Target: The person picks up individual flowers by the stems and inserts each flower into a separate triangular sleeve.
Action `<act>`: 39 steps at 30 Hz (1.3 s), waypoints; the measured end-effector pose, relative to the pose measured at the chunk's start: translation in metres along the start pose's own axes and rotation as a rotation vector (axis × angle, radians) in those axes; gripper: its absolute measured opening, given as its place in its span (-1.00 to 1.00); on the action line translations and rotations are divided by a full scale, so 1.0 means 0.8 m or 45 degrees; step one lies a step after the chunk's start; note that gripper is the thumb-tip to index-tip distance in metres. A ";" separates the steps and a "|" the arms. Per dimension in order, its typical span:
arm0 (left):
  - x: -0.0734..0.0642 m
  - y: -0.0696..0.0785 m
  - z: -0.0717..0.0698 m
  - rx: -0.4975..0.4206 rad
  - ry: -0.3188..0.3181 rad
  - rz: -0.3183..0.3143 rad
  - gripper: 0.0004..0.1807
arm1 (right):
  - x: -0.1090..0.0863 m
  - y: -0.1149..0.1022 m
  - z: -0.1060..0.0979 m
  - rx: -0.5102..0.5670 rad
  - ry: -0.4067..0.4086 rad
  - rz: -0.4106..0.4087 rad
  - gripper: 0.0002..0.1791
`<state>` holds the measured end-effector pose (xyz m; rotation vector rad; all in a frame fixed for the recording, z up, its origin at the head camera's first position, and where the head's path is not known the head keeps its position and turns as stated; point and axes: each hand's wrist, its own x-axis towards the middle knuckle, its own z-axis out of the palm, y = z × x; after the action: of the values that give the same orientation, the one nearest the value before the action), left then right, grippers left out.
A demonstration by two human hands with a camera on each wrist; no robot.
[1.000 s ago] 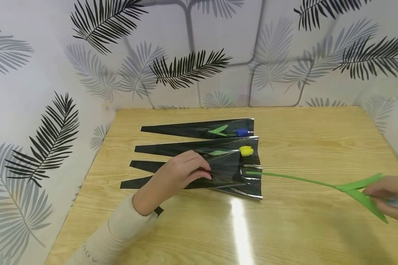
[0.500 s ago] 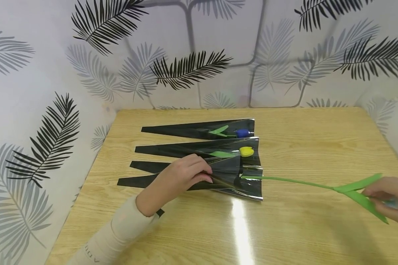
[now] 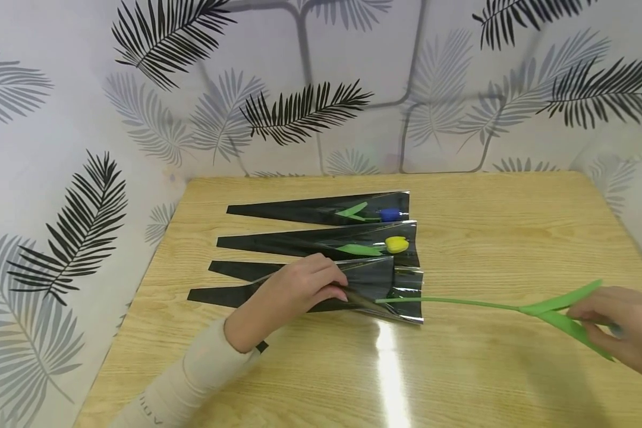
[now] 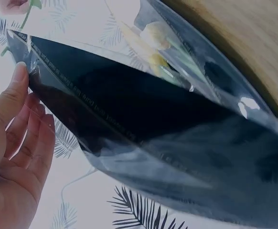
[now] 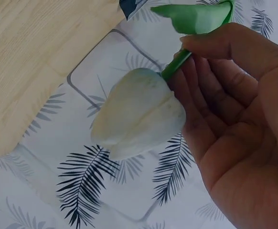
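Observation:
My left hand pinches the edge of a black flower sleeve with a clear front, its wide mouth facing right in the head view. My right hand pinches an artificial tulip by its stem, just below the pale, whitish bloom. Two green leaves spread beside the right fingers. The long green stem points left, its tip overlapping the mouth of the held sleeve. In the head view the bloom is mostly hidden by the right hand.
Behind lie a sleeve with a yellow tulip and another with a blue tulip. One more black sleeve lies partly under the held one. A dark corner shows beside the left cuff on the wooden table.
The left hand has shifted slightly right and nearer with the sleeve. The right hand has moved the tulip left and slightly nearer, bringing the stem tip further over the sleeve's mouth.

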<state>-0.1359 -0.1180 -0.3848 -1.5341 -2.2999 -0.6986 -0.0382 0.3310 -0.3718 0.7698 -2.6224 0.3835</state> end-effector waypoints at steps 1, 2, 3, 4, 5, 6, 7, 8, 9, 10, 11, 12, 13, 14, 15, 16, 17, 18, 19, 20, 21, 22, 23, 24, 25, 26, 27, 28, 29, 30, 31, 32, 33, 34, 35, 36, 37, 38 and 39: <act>0.000 0.000 0.001 0.000 -0.004 0.002 -0.82 | 0.001 -0.002 -0.001 -0.029 -0.028 0.012 -0.70; 0.000 0.001 0.002 0.002 -0.006 0.007 -0.82 | 0.002 -0.004 -0.001 -0.037 -0.049 0.011 -0.72; 0.000 0.001 0.004 -0.001 -0.008 0.009 -0.82 | 0.004 -0.005 -0.001 -0.044 -0.071 0.020 -0.83; 0.001 0.001 0.005 -0.001 -0.008 0.012 -0.82 | 0.006 -0.007 0.000 -0.049 -0.097 0.021 -0.82; 0.001 0.002 0.006 -0.001 -0.007 0.017 -0.82 | 0.008 -0.009 0.001 -0.059 -0.109 0.013 -0.72; 0.002 0.003 0.007 -0.003 -0.007 0.020 -0.82 | 0.010 -0.012 0.003 -0.063 -0.104 -0.010 -0.56; 0.002 0.003 0.008 -0.009 -0.010 0.022 -0.83 | 0.013 -0.015 0.005 -0.057 -0.107 -0.024 -0.48; 0.003 0.004 0.009 -0.015 -0.010 0.025 -0.83 | 0.015 -0.017 0.007 -0.048 -0.103 -0.045 -0.34; 0.003 0.004 0.011 -0.021 -0.012 0.026 -0.83 | 0.017 -0.021 0.009 -0.046 -0.101 -0.059 -0.33; 0.004 0.005 0.012 -0.019 -0.015 0.030 -0.83 | 0.020 -0.023 0.011 -0.044 -0.101 -0.074 -0.25; 0.004 0.006 0.014 -0.021 -0.018 0.029 -0.83 | 0.021 -0.026 0.012 -0.040 -0.102 -0.084 -0.27; 0.004 0.006 0.015 -0.018 -0.019 0.029 -0.83 | 0.023 -0.029 0.014 -0.030 -0.114 -0.086 -0.40; 0.005 0.007 0.016 -0.013 -0.021 0.031 -0.83 | 0.026 -0.031 0.014 -0.023 -0.136 -0.078 -0.54; 0.005 0.007 0.018 -0.010 -0.020 0.031 -0.83 | 0.028 -0.034 0.016 -0.018 -0.159 -0.072 -0.70; 0.005 0.008 0.019 -0.008 -0.022 0.032 -0.83 | 0.030 -0.037 0.017 -0.009 -0.183 -0.066 -0.85; 0.005 0.008 0.020 -0.016 -0.026 0.030 -0.84 | 0.032 -0.040 0.019 0.005 -0.216 -0.057 -0.86; 0.006 0.009 0.020 -0.026 -0.029 0.029 -0.84 | 0.034 -0.043 0.020 0.022 -0.245 -0.053 -0.73; 0.006 0.009 0.021 -0.029 -0.031 0.034 -0.84 | 0.037 -0.047 0.022 0.035 -0.264 -0.057 -0.60; 0.007 0.010 0.022 -0.032 -0.035 0.037 -0.84 | 0.040 -0.050 0.024 0.052 -0.275 -0.060 -0.58; 0.008 0.010 0.023 -0.036 -0.038 0.040 -0.84 | 0.043 -0.053 0.026 0.068 -0.277 -0.070 -0.58; 0.009 0.011 0.023 -0.038 -0.040 0.043 -0.84 | 0.046 -0.056 0.028 0.084 -0.285 -0.074 -0.58; 0.010 0.011 0.024 -0.042 -0.042 0.045 -0.84 | 0.049 -0.058 0.029 0.095 -0.290 -0.081 -0.59; 0.010 0.012 0.024 -0.038 -0.042 0.049 -0.84 | 0.053 -0.060 0.031 0.109 -0.286 -0.096 -0.59; 0.011 0.012 0.025 -0.035 -0.042 0.051 -0.83 | 0.056 -0.062 0.032 0.124 -0.294 -0.102 -0.59; 0.011 0.012 0.025 -0.035 -0.044 0.051 -0.84 | 0.060 -0.064 0.033 0.137 -0.304 -0.103 -0.60; 0.012 0.013 0.026 -0.034 -0.047 0.051 -0.84 | 0.064 -0.066 0.034 0.148 -0.316 -0.101 -0.61; 0.012 0.013 0.027 -0.028 -0.053 0.055 -0.84 | 0.067 -0.068 0.034 0.164 -0.344 -0.091 -0.63; 0.012 0.014 0.027 -0.020 -0.061 0.059 -0.85 | 0.071 -0.070 0.035 0.175 -0.361 -0.084 -0.64; 0.012 0.014 0.028 -0.010 -0.067 0.062 -0.85 | 0.074 -0.072 0.035 0.189 -0.390 -0.068 -0.65; 0.012 0.014 0.029 -0.004 -0.073 0.064 -0.84 | 0.077 -0.074 0.035 0.197 -0.421 -0.046 -0.67; 0.013 0.015 0.030 0.007 -0.079 0.068 -0.84 | 0.080 -0.076 0.035 0.206 -0.433 -0.037 -0.69; 0.013 0.015 0.030 0.020 -0.084 0.071 -0.84 | 0.083 -0.077 0.034 0.219 -0.452 -0.027 -0.71; 0.013 0.016 0.031 0.029 -0.087 0.074 -0.83 | 0.085 -0.079 0.034 0.232 -0.465 -0.023 -0.71; 0.012 0.015 0.031 0.033 -0.087 0.076 -0.83 | 0.087 -0.080 0.034 0.244 -0.468 -0.027 -0.72; 0.012 0.016 0.031 0.037 -0.088 0.076 -0.83 | 0.089 -0.081 0.034 0.260 -0.475 -0.030 -0.73; 0.012 0.015 0.032 0.040 -0.089 0.076 -0.83 | 0.091 -0.081 0.034 0.276 -0.476 -0.038 -0.73; 0.012 0.015 0.032 0.047 -0.089 0.078 -0.83 | 0.092 -0.081 0.035 0.290 -0.474 -0.052 -0.74; 0.011 0.015 0.033 0.052 -0.089 0.080 -0.83 | 0.093 -0.081 0.036 0.307 -0.474 -0.066 -0.74; 0.011 0.015 0.033 0.052 -0.087 0.082 -0.84 | 0.093 -0.080 0.038 0.321 -0.473 -0.078 -0.74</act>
<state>-0.1276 -0.0928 -0.4000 -1.6298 -2.2872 -0.5882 -0.0687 0.2341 -0.3570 1.0925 -2.9180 0.6141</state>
